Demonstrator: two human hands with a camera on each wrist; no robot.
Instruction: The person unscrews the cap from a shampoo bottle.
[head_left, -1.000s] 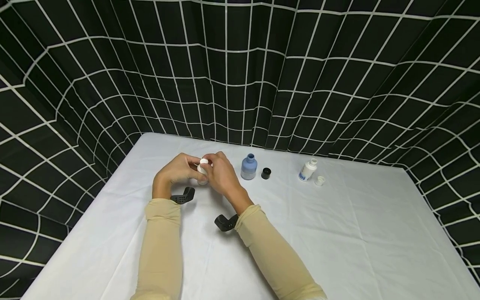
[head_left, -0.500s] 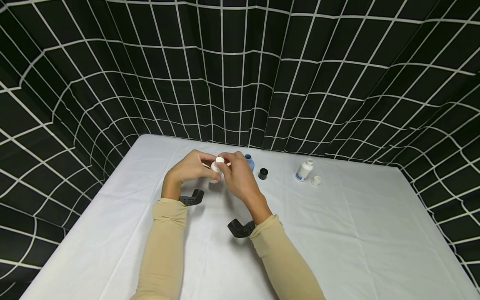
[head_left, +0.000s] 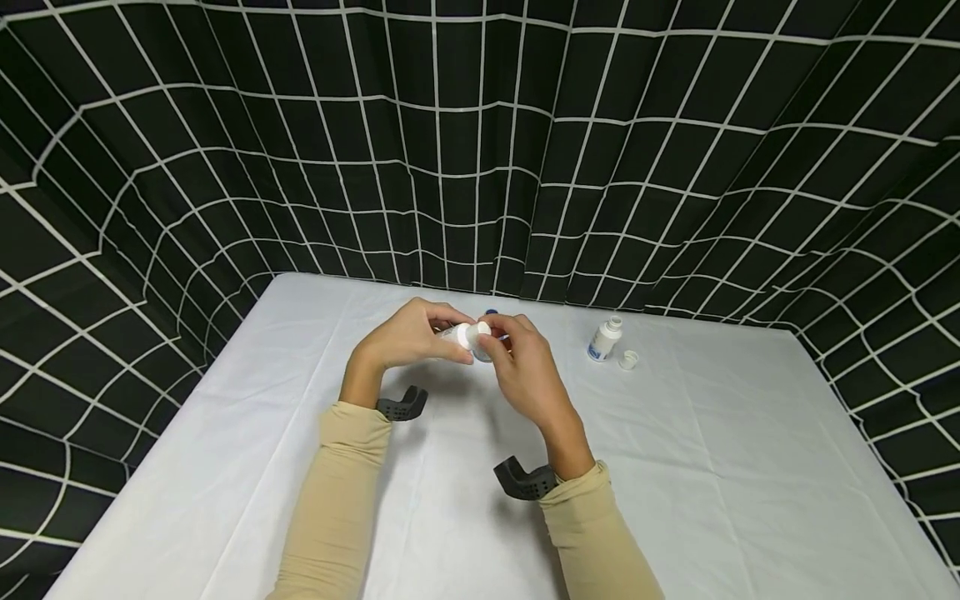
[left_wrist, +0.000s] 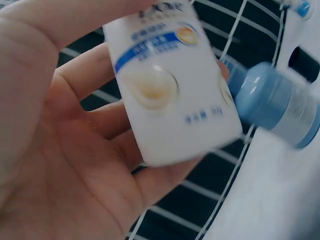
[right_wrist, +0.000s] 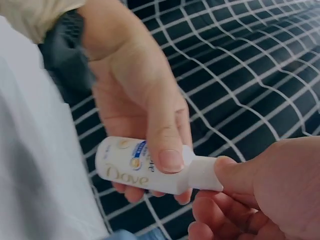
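Note:
My left hand (head_left: 405, 340) grips a small white Dove lotion bottle (right_wrist: 122, 160) around its upper body, thumb on the front. The bottle lies tilted in the air, its top end pointing right in the head view. With thumb and fingers, my right hand (head_left: 528, 371) pinches the white cap (right_wrist: 202, 172) at that end. Cap and bottle touch; whether the thread is engaged I cannot tell. In the left wrist view the bottle's printed face and base show plainly. Behind the hands stands a blue bottle (left_wrist: 277, 105), mostly hidden in the head view.
Right of the hands, an uncapped white bottle (head_left: 604, 340) stands on the white tablecloth (head_left: 720, 467), a loose white cap (head_left: 628, 360) beside it. A black curtain with white grid lines (head_left: 480, 150) hangs behind the table. Each wrist wears a black camera mount (head_left: 403, 404).
Both hands have moved right together with the bottle, which has tipped from near upright toward lying sideways. They cover most of the blue bottle and the black cap, which showed earlier.

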